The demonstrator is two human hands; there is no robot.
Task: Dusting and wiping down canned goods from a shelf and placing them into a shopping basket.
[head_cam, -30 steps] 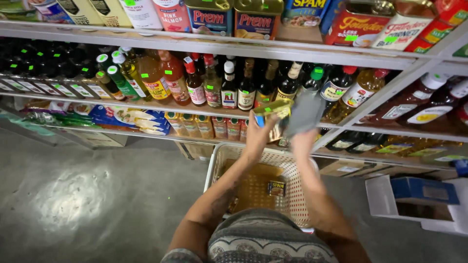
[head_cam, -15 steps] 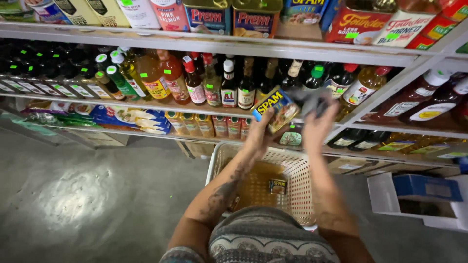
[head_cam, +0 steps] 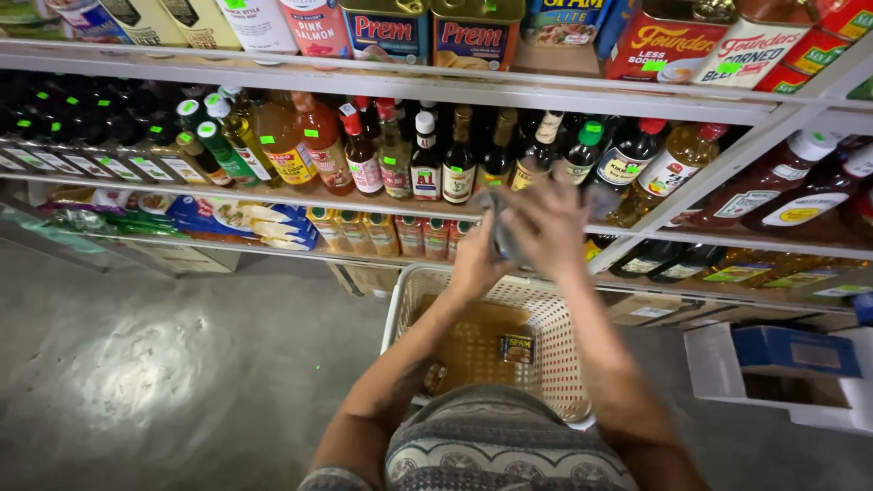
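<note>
Both hands met above the far rim of the white perforated plastic basket (head_cam: 405, 300). The left hand (head_cam: 476, 264) and right hand (head_cam: 546, 223) enclosed a small, blurred grey object (head_cam: 502, 238), fingers curled round it; its long axis could not be told.

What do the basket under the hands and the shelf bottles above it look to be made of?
The basket looks like moulded plastic, cream and matt: its walls are a regular open lattice with a thick rim. The bottles mostly look like glass, glossy with highlights and liquid showing through; some could be clear plastic. The thing between both hands is too blurred to judge.
</note>
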